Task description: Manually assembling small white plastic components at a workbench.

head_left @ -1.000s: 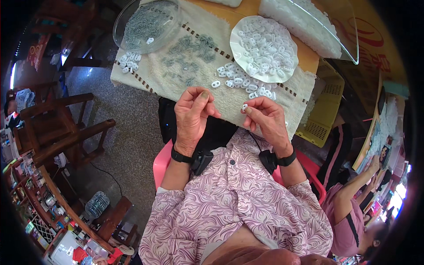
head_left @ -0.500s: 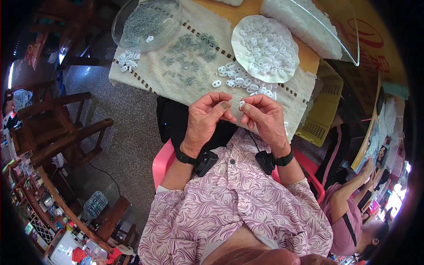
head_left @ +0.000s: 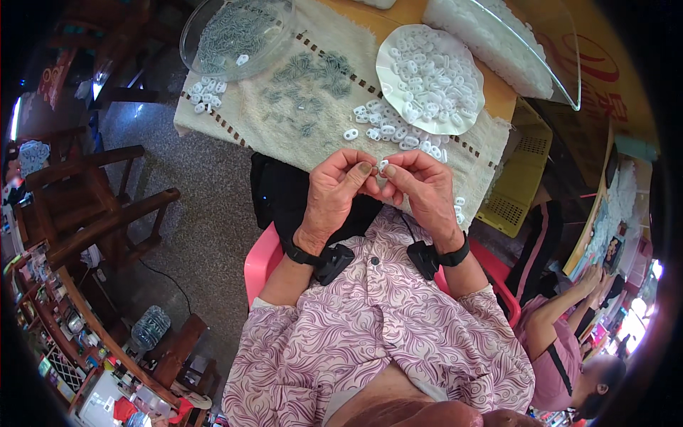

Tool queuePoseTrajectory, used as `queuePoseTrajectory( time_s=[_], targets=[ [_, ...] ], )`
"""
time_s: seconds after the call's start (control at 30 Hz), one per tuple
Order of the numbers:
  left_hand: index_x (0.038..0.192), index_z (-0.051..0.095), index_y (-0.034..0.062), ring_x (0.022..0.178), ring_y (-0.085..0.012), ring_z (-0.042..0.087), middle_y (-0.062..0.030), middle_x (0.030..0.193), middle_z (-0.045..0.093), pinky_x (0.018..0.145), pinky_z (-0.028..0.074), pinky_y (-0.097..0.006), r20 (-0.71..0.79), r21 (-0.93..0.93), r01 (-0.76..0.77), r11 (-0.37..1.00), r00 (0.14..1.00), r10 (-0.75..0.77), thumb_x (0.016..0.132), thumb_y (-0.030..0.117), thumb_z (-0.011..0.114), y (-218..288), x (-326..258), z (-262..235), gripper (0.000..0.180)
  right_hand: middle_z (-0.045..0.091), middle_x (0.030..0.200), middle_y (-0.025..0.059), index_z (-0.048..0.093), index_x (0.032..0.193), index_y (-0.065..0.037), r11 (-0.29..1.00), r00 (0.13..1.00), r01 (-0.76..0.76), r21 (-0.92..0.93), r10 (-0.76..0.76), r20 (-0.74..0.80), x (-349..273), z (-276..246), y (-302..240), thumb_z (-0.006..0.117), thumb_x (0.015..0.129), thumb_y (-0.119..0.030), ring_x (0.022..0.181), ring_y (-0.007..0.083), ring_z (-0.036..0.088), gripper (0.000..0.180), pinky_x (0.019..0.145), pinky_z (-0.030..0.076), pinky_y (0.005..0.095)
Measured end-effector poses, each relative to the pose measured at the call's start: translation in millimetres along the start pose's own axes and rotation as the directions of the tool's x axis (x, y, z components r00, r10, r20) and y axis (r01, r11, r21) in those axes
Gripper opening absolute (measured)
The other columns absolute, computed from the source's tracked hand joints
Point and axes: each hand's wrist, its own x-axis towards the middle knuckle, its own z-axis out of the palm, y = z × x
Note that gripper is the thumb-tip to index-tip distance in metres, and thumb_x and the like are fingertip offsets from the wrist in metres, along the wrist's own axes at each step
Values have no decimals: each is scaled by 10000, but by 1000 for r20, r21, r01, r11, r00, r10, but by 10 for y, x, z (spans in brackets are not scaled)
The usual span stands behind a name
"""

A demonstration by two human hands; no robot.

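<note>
Over the table's near edge, my right hand [head_left: 422, 186] pinches a small white oval plastic piece with two holes [head_left: 384, 165] between thumb and fingers. My left hand [head_left: 334, 186] is pinched closed right beside it, its fingertips touching or nearly touching the piece; what they hold, if anything, is too small to make out. Beyond my hands, loose white pieces [head_left: 388, 130] lie on the beige cloth [head_left: 284, 153]. A scalloped white plate [head_left: 388, 75] heaped with such pieces stands behind them. Small grey metal parts [head_left: 313, 75] are spread on the cloth to the left.
A clear round bowl [head_left: 186, 53] of grey parts stands at the far left, with white pieces [head_left: 206, 94] near it. At the far right is a clear bin [head_left: 576, 71] of white pieces. A yellow crate [head_left: 509, 192] sits beside the table; a person in pink [head_left: 558, 356] works at right.
My right hand has shifted slightly left and up, bringing the white piece against my left fingertips. A few white pieces by my right wrist are now more exposed.
</note>
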Motion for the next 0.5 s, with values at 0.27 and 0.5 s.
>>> queuePoseTrajectory(
  time_s=[0.27, 0.5],
  targets=[
    [1107, 569, -35, 694, -77, 605, -36, 808, 621, 649, 528, -215, -43, 33, -69, 997, 997, 70, 926, 64, 582, -7, 14, 76, 207, 657, 761, 46, 618, 996, 24, 1000, 999, 15, -20, -16, -28, -5, 4, 39, 631, 898, -98, 634, 80, 619, 157, 524, 462, 186],
    [1100, 568, -43, 681, -84, 605, -50, 829, 624, 649, 514, -214, -86, 66, -107, 992, 990, 112, 916, 52, 592, -19, 19, 100, 209, 650, 756, 38, 617, 994, 22, 999, 998, 30, 16, -29, -57, -20, 20, 66, 637, 893, -90, 617, 66, 601, 153, 519, 463, 184]
  ],
)
